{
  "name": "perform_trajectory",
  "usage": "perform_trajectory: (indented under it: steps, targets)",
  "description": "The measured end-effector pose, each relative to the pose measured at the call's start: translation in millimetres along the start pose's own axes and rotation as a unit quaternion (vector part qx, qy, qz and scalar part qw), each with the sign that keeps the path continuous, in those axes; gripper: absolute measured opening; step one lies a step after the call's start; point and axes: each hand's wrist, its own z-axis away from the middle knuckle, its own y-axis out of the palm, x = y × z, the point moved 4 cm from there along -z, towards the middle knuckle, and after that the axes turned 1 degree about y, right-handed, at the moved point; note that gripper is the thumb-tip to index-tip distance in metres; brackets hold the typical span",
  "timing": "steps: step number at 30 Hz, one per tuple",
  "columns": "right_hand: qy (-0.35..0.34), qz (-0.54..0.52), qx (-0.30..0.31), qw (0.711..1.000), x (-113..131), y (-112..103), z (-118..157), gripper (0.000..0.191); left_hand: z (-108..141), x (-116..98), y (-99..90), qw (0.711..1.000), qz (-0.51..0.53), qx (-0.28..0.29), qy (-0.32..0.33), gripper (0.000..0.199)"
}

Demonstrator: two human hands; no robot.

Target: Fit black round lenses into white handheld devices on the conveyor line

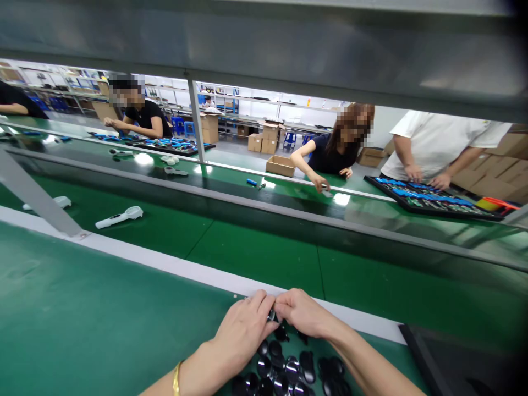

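Observation:
Fingers curled, my left hand [247,318] meets my right hand [300,311] at the near edge of the green worktop [103,308]. Between the fingertips shows a small shiny dark piece [271,315], mostly covered by the fingers; its kind cannot be made out. My right hand is closed, its fingertips pressed to that same spot. Just below both hands lie several glossy black rounded parts [292,367], loose in a pile on the worktop. A gold bracelet [176,379] circles my left wrist.
Beyond a white rail [165,268] runs a green conveyor [256,247] with a white handheld housing [119,216]. Co-workers sit across it, one reaching with a hand [319,182]. A black tray [437,201] holds blue parts. A dark tray [466,363] lies at right; a metal beam [264,49] crosses overhead.

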Motion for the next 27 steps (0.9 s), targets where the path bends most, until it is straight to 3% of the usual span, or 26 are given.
perform_trajectory:
  steps: [21, 24, 27]
  targets:
    - [-0.014, -0.136, 0.029, 0.990, -11, 5, 4, 0.025, 0, 4, 2.3, 1.000, 0.011, -0.024, 0.014, 0.021]
    - [-0.019, -0.143, 0.024, 0.989, -3, 0, 14, 0.026, 2, 8, 3.4, 0.999, 0.029, -0.034, 0.002, 0.032]
    - [-0.017, -0.138, -0.022, 0.990, -2, -9, 31, 0.032, 5, 5, -4.9, 0.999, 0.033, -0.026, 0.016, 0.052]
